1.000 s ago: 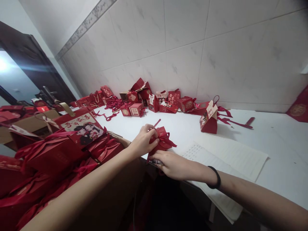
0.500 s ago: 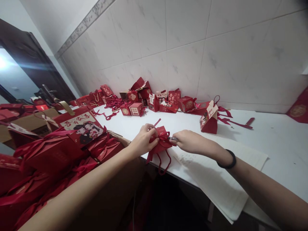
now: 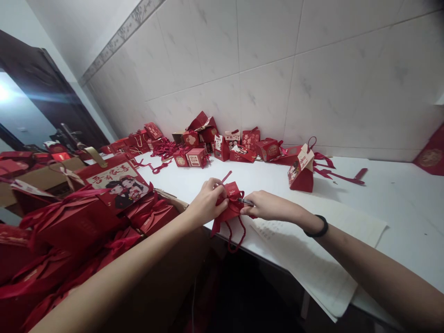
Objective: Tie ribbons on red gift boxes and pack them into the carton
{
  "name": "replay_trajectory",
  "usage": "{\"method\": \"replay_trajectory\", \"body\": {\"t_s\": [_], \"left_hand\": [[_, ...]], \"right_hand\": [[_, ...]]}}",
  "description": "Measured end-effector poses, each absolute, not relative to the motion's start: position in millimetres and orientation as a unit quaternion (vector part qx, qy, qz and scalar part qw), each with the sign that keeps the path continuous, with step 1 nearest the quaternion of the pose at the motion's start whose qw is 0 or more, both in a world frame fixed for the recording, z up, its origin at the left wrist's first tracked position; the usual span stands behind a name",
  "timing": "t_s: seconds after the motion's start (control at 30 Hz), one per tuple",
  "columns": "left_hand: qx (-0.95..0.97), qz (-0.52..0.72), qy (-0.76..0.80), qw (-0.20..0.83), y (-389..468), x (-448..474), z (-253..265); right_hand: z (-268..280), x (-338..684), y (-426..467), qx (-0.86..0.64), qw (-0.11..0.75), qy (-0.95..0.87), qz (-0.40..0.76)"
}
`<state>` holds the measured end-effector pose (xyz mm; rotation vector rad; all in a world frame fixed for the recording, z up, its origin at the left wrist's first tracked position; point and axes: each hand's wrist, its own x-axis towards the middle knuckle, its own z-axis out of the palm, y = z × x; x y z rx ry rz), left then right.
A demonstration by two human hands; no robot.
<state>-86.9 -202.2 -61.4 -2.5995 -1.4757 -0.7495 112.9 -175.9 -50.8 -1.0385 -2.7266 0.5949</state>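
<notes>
A small red gift box (image 3: 234, 187) with a ribbon bow and a twisted red cord handle (image 3: 239, 241) sits at the table's front edge. My left hand (image 3: 210, 199) is closed on the box's ribbon at its left side, thumb and fingers pinched together. From the right, my right hand (image 3: 262, 204) grips a slim grey metallic tool (image 3: 247, 201), whose exact kind I cannot make out. Its tip reaches the bow. My right fingers hide most of the tool. The loose ribbon end hangs below my left hand.
At left, a cardboard carton (image 3: 173, 198) is heaped with red gift boxes (image 3: 83, 217). More boxes and ribbons line the tiled wall, with one upright box (image 3: 301, 171) standing nearer. White paper sheets (image 3: 333, 259) overhang the front edge of the white table (image 3: 270, 178).
My right hand has shifted slightly left and its fingers have turned, bringing the tool's tip onto the bow. My left hand and the box stay nearly still.
</notes>
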Motion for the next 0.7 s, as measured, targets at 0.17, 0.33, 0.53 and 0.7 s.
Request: {"method": "replay_trajectory", "body": {"t_s": [0.17, 0.33, 0.53, 0.7], "left_hand": [[-0.844, -0.233, -0.482, 0.037, -201.4, -86.4, -60.9], [-0.835, -0.254, -0.488, 0.021, -200.2, -88.8, -62.1], [-0.844, -0.255, -0.472, 0.011, -203.5, -86.8, -60.7], [-0.845, -0.258, -0.468, 0.013, -204.8, -86.9, -61.0]], "right_hand": [[-49.4, 113.7, -176.6, -0.332, 0.042, -0.92, 0.204], [-42.2, 114.3, -193.0, -0.432, 0.029, -0.898, 0.076], [-36.8, 100.4, -236.0, -0.366, 0.08, -0.92, 0.112], [-68.0, 87.3, -238.5, -0.212, 0.127, -0.949, 0.197]]}}
